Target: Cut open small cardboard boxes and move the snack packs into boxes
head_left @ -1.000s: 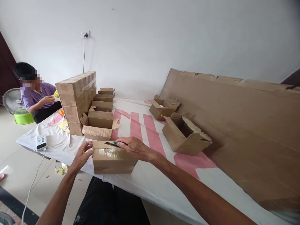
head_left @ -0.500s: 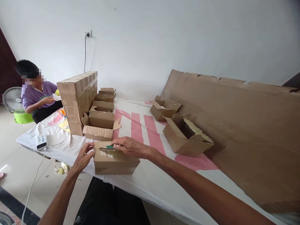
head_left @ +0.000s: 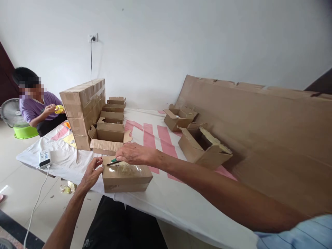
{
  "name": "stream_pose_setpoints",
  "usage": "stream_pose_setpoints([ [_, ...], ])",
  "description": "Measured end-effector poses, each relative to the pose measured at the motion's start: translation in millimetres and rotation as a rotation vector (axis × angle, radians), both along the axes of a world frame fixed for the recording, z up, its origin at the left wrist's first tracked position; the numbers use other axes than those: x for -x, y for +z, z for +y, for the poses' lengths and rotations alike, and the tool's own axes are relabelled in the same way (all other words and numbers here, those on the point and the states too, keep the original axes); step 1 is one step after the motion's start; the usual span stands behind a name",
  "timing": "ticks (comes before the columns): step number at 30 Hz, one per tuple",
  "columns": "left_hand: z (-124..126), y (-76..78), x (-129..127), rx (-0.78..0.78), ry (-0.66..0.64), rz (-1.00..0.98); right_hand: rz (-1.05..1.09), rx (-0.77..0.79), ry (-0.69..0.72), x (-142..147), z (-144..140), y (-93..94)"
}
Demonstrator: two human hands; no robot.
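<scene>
A small taped cardboard box [head_left: 126,178] sits at the near edge of the white and pink cloth [head_left: 166,193]. My left hand [head_left: 90,173] presses against the box's left end. My right hand [head_left: 133,154] rests over the far top edge of the box and holds a green-handled knife [head_left: 113,161], its dark blade lying near the box's left top corner. Clear tape covers the box top.
Several opened cardboard boxes [head_left: 107,138] and a tall taped stack [head_left: 83,107] stand behind. More open boxes [head_left: 203,148] lie to the right, by a big cardboard sheet [head_left: 272,138]. A seated person in purple [head_left: 36,107] holds a yellow thing at far left. A white charger [head_left: 44,158] lies by the cloth's left edge.
My right hand has slid the knife leftward along the box top, from about the middle to the left corner. My left hand stays at the box's left end.
</scene>
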State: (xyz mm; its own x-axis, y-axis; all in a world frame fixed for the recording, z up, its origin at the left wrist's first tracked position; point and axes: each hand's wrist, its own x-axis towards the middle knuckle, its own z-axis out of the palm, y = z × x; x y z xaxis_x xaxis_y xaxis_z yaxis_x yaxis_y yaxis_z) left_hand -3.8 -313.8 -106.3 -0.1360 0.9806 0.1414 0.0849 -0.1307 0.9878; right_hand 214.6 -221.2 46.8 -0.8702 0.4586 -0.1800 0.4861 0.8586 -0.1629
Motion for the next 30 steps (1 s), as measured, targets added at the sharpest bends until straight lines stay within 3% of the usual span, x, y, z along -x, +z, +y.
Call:
stream_pose_setpoints([
  [4,1,-0.5,1,-0.018,0.022,0.041,-0.094,-0.094,-0.012,15,-5,9.7],
  [7,2,-1.4,1,-0.033,0.042,0.073,-0.137,-0.165,-0.029,-3,-3,5.9],
  [11,4,-1.1,-1,-0.022,0.050,0.126,-0.146,-0.181,-0.123,-78,8,4.1],
  [14,7,3.2,-1,-0.004,0.031,0.125,0.103,0.001,-0.218,-148,14,-6.7],
  [16,8,7.8,1,0.014,0.002,0.113,0.389,0.023,-0.382,-184,12,-37.4],
  [18,8,12.9,4,0.025,-0.035,0.091,0.551,-0.071,-0.628,-205,3,-91.2],
  [19,8,15.5,6,0.028,-0.056,0.076,0.556,-0.113,-0.729,-211,-3,-123.4],
  [22,4,23.9,8,0.047,-0.135,0.052,0.508,-0.158,-0.837,-213,-20,-210.6],
  [24,1,30.4,8,0.060,-0.177,0.086,0.498,-0.185,-0.872,-207,-26,-238.7],
  [26,-1,37.4,9,0.053,-0.213,0.163,0.611,-0.143,-0.869,-196,-28,-237.1],
  [30,-1,49.1,13,0.057,-0.327,0.377,0.948,0.088,-0.740,-162,-32,-185.7],
])
